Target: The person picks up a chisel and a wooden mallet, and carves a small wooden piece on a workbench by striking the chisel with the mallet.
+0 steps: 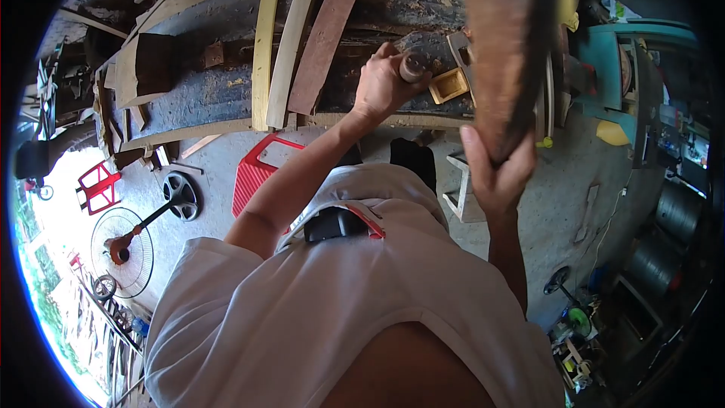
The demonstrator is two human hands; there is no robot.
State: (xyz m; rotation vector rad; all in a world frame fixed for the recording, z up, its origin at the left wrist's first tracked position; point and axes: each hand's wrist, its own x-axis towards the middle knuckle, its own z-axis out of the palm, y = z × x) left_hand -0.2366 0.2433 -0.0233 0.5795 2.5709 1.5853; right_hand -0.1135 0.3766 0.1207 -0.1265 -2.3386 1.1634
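And here my right hand (500, 175) grips the wooden block (507, 53), long axis twelve to six, at three o'clock from my left hand (377, 89), which is closed round a round-topped piece (413, 67) over the counter (208, 102).

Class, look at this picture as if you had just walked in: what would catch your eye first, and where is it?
Probably the large, motion-blurred piece of brown wood gripped at its lower end by the right hand, looming over the right part of the bench. Next might come the pale yellow strip lying across the bench left of the left hand, and the round fan at far left.
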